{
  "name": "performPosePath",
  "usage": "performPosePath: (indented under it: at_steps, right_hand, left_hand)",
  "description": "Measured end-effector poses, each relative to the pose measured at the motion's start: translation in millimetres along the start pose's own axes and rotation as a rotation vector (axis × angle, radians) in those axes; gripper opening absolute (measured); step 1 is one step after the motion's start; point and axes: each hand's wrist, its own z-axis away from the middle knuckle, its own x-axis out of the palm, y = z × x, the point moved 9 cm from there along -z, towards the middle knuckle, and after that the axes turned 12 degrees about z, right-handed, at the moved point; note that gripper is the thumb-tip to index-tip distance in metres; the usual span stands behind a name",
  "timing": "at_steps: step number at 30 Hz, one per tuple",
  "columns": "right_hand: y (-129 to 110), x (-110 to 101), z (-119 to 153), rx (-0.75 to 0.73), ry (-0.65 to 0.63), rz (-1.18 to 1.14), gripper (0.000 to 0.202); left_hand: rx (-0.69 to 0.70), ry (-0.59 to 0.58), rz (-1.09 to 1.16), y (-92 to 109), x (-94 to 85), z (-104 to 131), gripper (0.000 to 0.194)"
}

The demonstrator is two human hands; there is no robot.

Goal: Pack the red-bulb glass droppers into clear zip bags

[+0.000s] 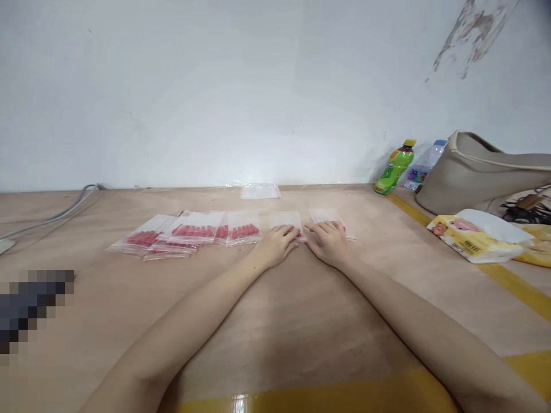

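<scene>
My left hand (pixel 279 245) rests on the lower part of a small clear zip bag (pixel 284 218), its fingers lying flat over it. A bit of red shows at the fingertips. Close beside it, my right hand (pixel 329 242) lies with outstretched fingers on another clear zip bag (pixel 323 215), where red pieces peek out. Left of my hands, a zip bag with a row of small red pieces (pixel 244 231) lies flat. Further left, several similar bags (pixel 193 228) overlap, each with red pieces inside. What exactly the red pieces are, I cannot tell.
Clear empty-looking bags (pixel 260 191) lie by the wall. At right stand a green drink bottle (pixel 394 166), a water bottle (pixel 425 166), a beige bag (pixel 469 172) and a yellow tissue pack (pixel 473 238). A cable (pixel 73 207) and a blurred dark object (pixel 30 304) are at left.
</scene>
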Motion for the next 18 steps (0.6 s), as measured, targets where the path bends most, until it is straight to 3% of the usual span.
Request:
performPosePath:
  at_steps: [3, 6, 9, 13, 18]
  right_hand:
    - [-7, -1, 0, -0.096, 0.036, 0.06, 0.019]
    - [-14, -3, 0, -0.188, 0.059, 0.065, 0.017]
    - [-18, -6, 0, -0.219, 0.075, 0.051, 0.018]
    - [-19, -6, -1, -0.215, 0.086, 0.039, 0.019]
    - [-19, -7, -3, -0.208, 0.068, 0.04, 0.022]
  left_hand:
    - [0.004, -0.022, 0.014, -10, -2.4, 14, 0.055]
    - [-0.042, -0.039, 0.018, -32, -11.2, 33, 0.057]
    - [-0.043, -0.019, 0.019, -41, -20.8, 45, 0.054]
    - [0.005, 0.059, 0.032, -29, -25.8, 44, 0.045]
    - [0.116, 0.104, 0.044, -6, -14.4, 25, 0.021]
